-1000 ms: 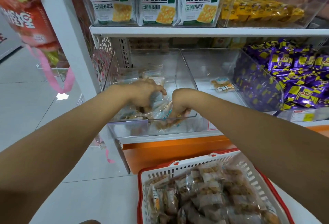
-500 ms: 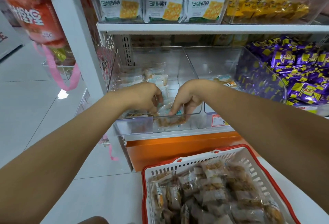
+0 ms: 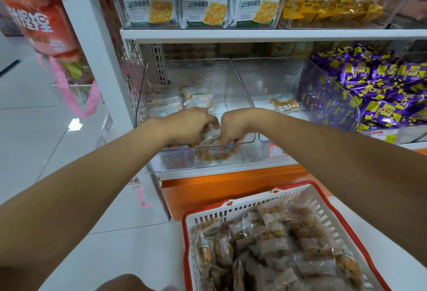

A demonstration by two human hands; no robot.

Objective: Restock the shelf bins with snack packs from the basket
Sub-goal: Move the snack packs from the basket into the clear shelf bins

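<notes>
Both my hands reach into the leftmost clear shelf bin [image 3: 196, 71]. My left hand [image 3: 191, 126] and my right hand [image 3: 233, 129] are close together at the bin's front, fingers curled down. Between them they grip a clear-wrapped brown snack pack [image 3: 215, 152] lying on the front pile; the fingertips are partly hidden by it. More of the same packs [image 3: 196, 99] lie at the bin's back. Below, a white basket with a red rim [image 3: 231, 206] holds several snack packs [image 3: 277, 246].
The neighbouring clear bin [image 3: 265, 76] holds one pack [image 3: 285, 103]. Right of it a bin overflows with purple-and-yellow packs [image 3: 381, 94]. The shelf above [image 3: 254, 34] carries cracker boxes [image 3: 203, 2] and yellow packs [image 3: 330, 6]. A red hanging bag [image 3: 44, 20] is at left.
My hands have drawn closer together over the front pile in the left bin. The view has shifted slightly left and down.
</notes>
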